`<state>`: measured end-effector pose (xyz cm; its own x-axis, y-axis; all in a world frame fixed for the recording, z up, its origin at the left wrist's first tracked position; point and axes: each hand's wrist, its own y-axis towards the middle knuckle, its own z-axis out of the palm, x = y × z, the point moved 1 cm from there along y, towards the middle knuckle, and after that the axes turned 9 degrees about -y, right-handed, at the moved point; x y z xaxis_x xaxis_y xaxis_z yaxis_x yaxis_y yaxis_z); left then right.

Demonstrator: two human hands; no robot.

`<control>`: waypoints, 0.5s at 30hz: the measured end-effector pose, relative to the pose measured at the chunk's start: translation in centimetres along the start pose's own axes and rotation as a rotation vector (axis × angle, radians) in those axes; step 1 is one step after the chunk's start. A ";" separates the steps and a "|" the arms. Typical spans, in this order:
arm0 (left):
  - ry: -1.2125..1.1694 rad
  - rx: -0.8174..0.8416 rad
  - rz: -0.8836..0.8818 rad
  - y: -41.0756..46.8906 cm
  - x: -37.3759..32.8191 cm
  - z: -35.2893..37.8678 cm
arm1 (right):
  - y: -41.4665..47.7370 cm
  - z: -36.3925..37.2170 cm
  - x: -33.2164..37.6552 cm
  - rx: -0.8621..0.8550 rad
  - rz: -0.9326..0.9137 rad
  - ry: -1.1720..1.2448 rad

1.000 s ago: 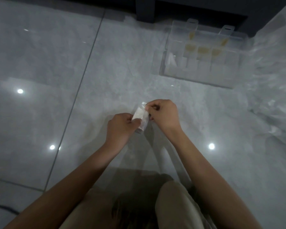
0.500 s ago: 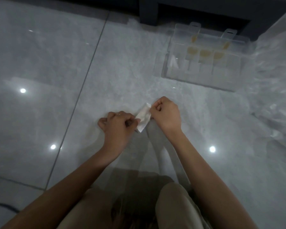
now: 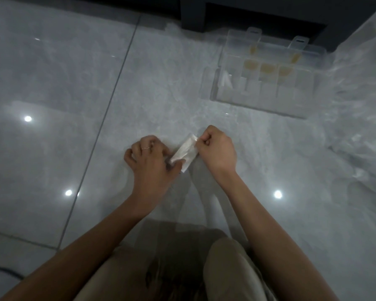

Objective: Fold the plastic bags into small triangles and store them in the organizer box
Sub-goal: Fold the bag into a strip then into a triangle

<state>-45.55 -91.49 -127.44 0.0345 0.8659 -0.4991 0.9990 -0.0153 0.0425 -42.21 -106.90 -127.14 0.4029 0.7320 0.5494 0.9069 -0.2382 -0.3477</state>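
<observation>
A folded white plastic bag, a narrow strip, lies tilted low over the grey tiled floor between my hands. My left hand pinches its lower end with thumb and fingers, the other fingers curled. My right hand is fisted and pinches the strip's upper right edge. The clear organizer box stands open at the upper right, with several folded yellowish triangles in its back compartments and a white one in the left compartment.
A heap of loose clear plastic bags spreads along the right side. Dark furniture stands behind the box. My knees in beige trousers fill the bottom. A dark cable crosses the lower left corner.
Both hands lowered the strip toward the floor and turned it more slanted. My left hand shifted left and its fingers spread a little; my right hand kept its pinch.
</observation>
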 end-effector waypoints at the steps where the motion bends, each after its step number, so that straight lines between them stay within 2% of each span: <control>1: -0.011 -0.027 0.138 -0.1 -0.1 -0.2 | 0.0 0.0 0.0 0.002 0.003 0.002; 3: 0.063 0.061 0.464 -0.6 0.1 0.0 | 0.0 0.1 0.0 0.002 0.006 0.002; 5: 0.180 0.226 0.626 -1.2 0.7 0.3 | 0.0 0.1 0.0 -0.001 0.010 0.003; 8: 0.256 0.382 0.628 -2.1 1.9 0.1 | 0.1 0.1 0.0 0.002 0.015 0.021; 15: 0.218 0.475 0.541 -4.3 3.3 -1.1 | 0.1 0.1 0.0 -0.016 0.018 -0.002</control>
<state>-49.71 -88.05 -128.34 0.5670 0.7547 -0.3300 0.7510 -0.6382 -0.1692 -42.13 -106.83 -127.29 0.4186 0.7288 0.5419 0.9015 -0.2611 -0.3452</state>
